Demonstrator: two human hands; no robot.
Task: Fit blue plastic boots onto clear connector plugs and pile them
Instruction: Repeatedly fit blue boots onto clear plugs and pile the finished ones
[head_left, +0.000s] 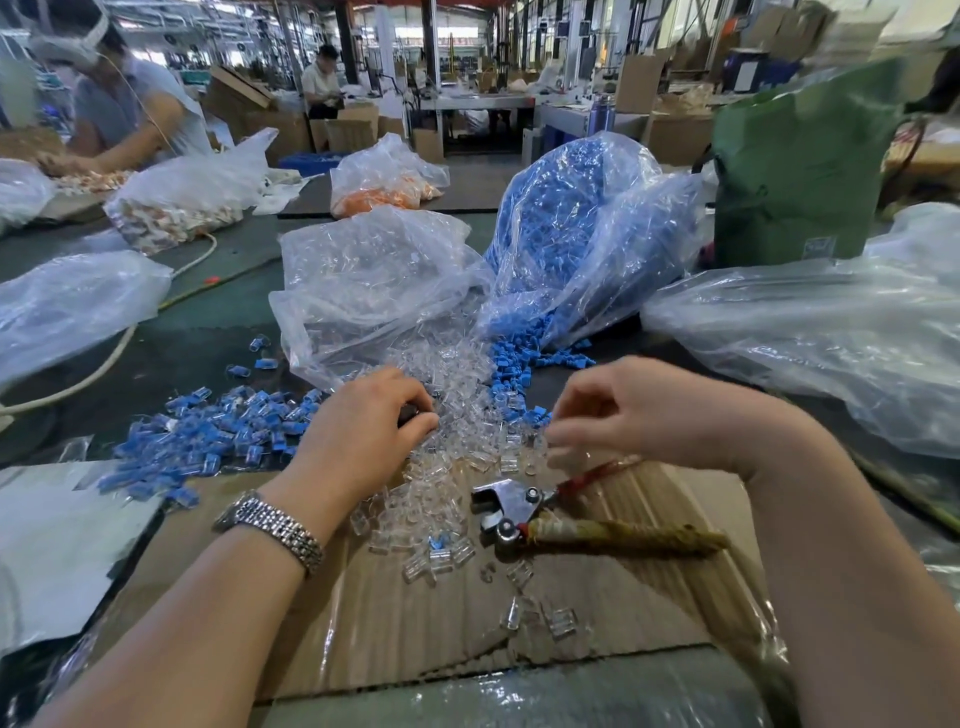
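Observation:
Loose clear connector plugs (457, 395) spill from an open clear bag (374, 280) onto a cardboard sheet (415, 623). Beside them, blue boots (511, 358) pour out of a second bag (571, 228). A pile of plugs with blue boots fitted (218, 431) lies to the left. My left hand (363, 431), wearing a metal watch, is curled in the clear plug heap, thumb and forefinger closed on a plug. My right hand (623, 410) hovers over the heap's right edge; its fingertips are bunched and blurred, and I cannot tell what they hold.
Pliers with wrapped handles (519, 506) lie on the cardboard under my right hand. Large plastic bags sit at the right (831, 332) and left (67, 301). A green bag (800, 166) stands at the back right. A white cord (104, 364) runs along the left. Another person (124, 109) works at the far left.

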